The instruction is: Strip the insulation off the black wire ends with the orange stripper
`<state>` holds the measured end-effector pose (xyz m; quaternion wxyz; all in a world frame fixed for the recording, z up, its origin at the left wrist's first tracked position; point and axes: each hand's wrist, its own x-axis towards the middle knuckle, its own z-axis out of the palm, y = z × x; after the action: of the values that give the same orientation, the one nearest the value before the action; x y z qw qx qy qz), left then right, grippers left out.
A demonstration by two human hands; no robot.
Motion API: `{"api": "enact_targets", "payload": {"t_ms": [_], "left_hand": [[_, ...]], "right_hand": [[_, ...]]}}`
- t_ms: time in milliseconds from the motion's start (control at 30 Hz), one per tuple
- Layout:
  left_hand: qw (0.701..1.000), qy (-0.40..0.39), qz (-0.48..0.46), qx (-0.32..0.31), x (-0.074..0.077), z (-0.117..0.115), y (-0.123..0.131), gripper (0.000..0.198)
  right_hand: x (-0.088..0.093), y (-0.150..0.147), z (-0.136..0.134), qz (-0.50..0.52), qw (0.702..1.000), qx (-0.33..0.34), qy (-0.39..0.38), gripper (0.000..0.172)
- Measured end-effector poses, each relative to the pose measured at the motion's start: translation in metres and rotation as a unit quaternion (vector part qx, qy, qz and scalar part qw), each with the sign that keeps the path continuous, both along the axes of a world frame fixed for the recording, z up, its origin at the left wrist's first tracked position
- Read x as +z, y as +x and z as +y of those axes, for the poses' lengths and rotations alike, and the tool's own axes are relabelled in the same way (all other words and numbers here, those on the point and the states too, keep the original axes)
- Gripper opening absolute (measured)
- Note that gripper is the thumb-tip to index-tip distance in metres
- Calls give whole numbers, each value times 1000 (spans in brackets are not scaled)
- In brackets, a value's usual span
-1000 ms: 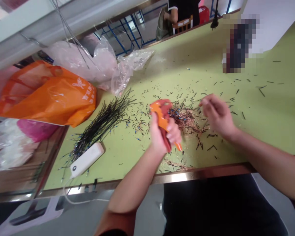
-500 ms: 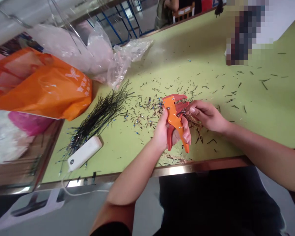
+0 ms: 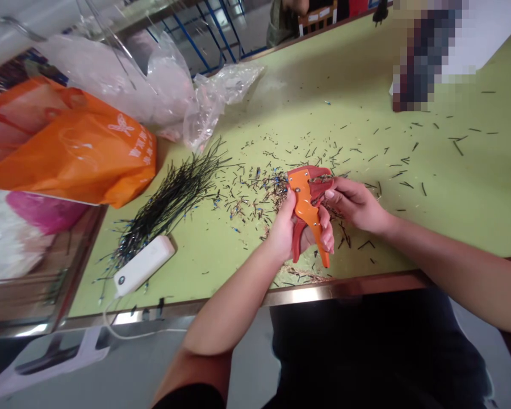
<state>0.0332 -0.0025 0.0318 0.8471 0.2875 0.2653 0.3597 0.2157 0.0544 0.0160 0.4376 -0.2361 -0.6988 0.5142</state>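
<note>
My left hand (image 3: 284,230) is wrapped round the handles of an orange and red wire stripper (image 3: 307,207), held tilted above the table. At the tool's red jaws, on their right side, my right hand (image 3: 357,204) is closed in a pinch. What its fingertips hold is too small and hidden to make out. Under and around the tool lie many short black wire offcuts (image 3: 255,210), some with blue ends. Left of them rests a long bundle of black wires (image 3: 174,199).
A white power bank (image 3: 145,264) with a white cable lies by the bundle. An orange bag (image 3: 76,142) and clear plastic bags (image 3: 166,91) stand at the left. Scraps are strewn over the green table (image 3: 460,204). A person (image 3: 283,23) sits beyond the far edge.
The wire stripper and my left hand have shifted slightly to the right. My right hand stays at the jaws, its fingertips a little closer to them.
</note>
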Motion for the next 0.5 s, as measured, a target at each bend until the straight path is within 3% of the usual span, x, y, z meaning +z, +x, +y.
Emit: {"api": "enact_targets", "payload": {"t_ms": [500], "left_hand": [[999,0,-34,-21,-15,1,-2,85]], "right_hand": [[0,3,0,-22,999,36,31,30]]}}
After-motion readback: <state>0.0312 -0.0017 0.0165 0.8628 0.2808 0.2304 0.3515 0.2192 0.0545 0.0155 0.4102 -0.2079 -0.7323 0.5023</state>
